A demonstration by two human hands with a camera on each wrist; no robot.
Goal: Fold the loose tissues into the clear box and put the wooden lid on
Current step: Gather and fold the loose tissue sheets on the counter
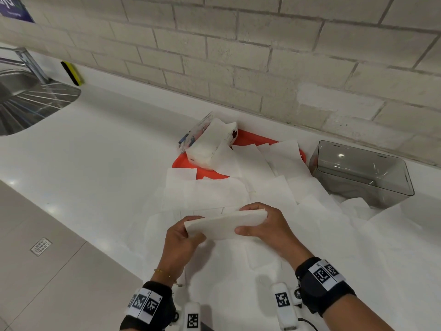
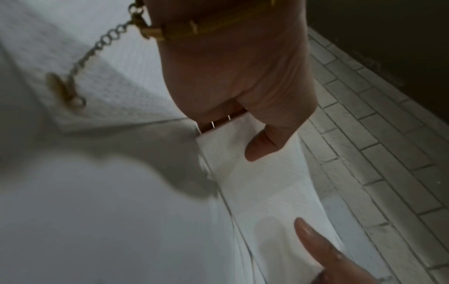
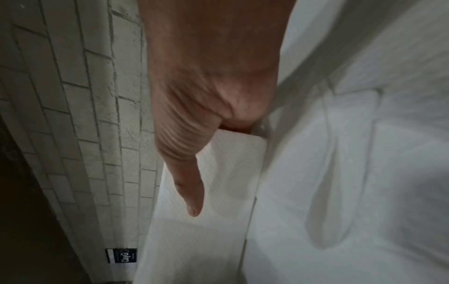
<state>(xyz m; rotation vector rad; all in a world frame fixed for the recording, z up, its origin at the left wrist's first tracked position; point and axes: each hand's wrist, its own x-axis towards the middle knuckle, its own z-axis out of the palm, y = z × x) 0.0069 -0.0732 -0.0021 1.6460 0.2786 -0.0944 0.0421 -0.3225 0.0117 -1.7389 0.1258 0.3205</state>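
While I watch from the head camera, a long white counter (image 1: 95,151) runs along a pale brick wall (image 1: 262,56), with a steel sink (image 1: 28,96) cut off at the left edge. Loose tissues (image 1: 226,194) lie spread across the counter in overlapping sheets, reaching from an orange tray (image 1: 248,139) down to the near edge; white on white, their borders are hard to make out. A clear box (image 1: 362,173) stands open at the right, just beside the tissues, its long side slanting along the wall. A torn tissue pack (image 1: 210,142) rests tilted on the tray's left end.

Both hands hold one folded stack of tissues (image 1: 226,223) above the spread sheets. Its long axis runs left to right, the right end tipped slightly up and away from me. My left hand (image 1: 183,240) pinches the left end, thumb on the near face; my right hand (image 1: 267,228) grips the right end, thumb across the front, fingers curled behind. The wrist cameras show each thumb pressed flat on the stack; the other fingers are hidden behind it. I cannot see a wooden lid.
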